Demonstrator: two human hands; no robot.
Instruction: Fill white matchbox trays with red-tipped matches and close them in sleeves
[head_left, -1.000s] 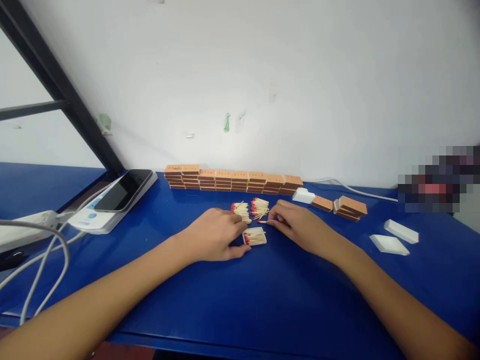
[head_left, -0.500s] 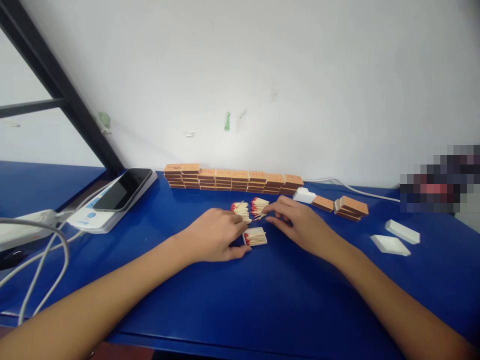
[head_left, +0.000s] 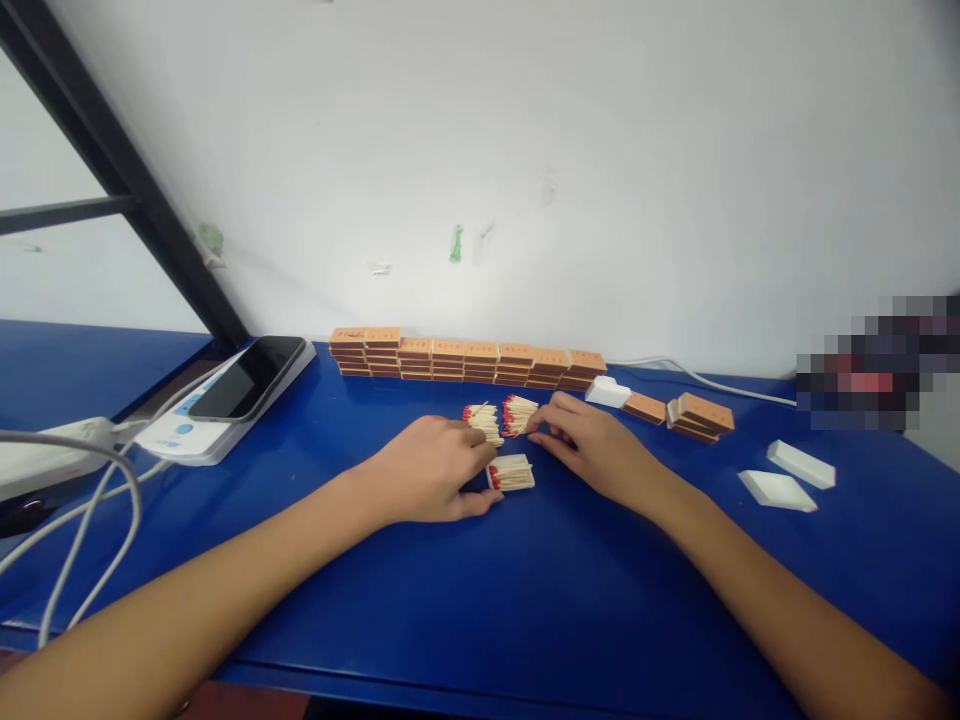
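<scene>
My left hand [head_left: 435, 480] rests on the blue table [head_left: 480, 600], its fingers curled against the left side of a small white matchbox tray [head_left: 511, 473] filled with red-tipped matches. Just behind the tray lie two loose heaps of matches [head_left: 501, 417]. My right hand [head_left: 592, 445] reaches to the right heap, fingertips pinched on its matches.
A long row of stacked orange matchboxes [head_left: 465, 360] lines the wall. More orange sleeves [head_left: 694, 415] and white empty trays [head_left: 791, 478] lie at the right. A white device with a dark screen [head_left: 225, 395] and cables [head_left: 90, 500] sit at the left.
My right hand moved from beside the tray up and left to the right heap of matches. My left hand stayed in place at the tray.
</scene>
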